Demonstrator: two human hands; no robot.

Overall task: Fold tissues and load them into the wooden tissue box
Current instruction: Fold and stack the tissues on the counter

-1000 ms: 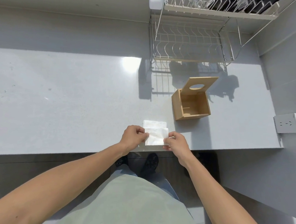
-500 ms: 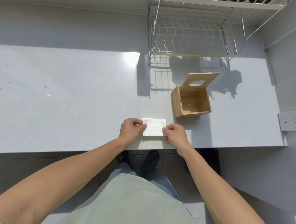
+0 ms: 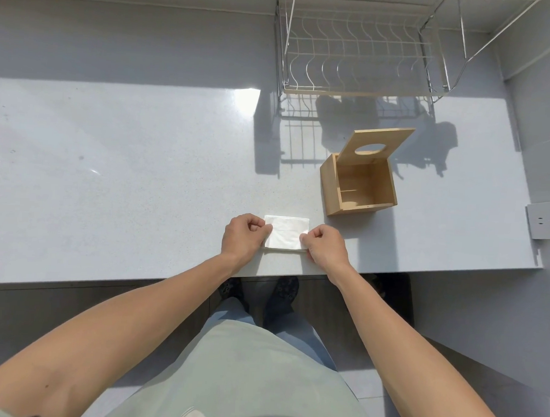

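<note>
From the head view, we have both hands on one folded tissue (image 3: 285,233) that lies flat on the counter (image 3: 125,175) near its front edge. Our left hand (image 3: 242,239) is curled and pinches the tissue's left end; our right hand (image 3: 324,246) is curled and pinches its right end. The tissue's long axis runs from 9 o'clock to 3 o'clock between them.

The wooden tissue box (image 3: 359,184) stands at about 1 o'clock from the tissue, near but apart from it, with its lid (image 3: 375,146) tipped up at the far side and its mouth open. Our right hand is the nearer one to it, so we judge that the load goes up and to the right.

We count one tissue, one box, two hands. A wire dish rack (image 3: 361,63) stands at 12 o'clock behind the box.
</note>
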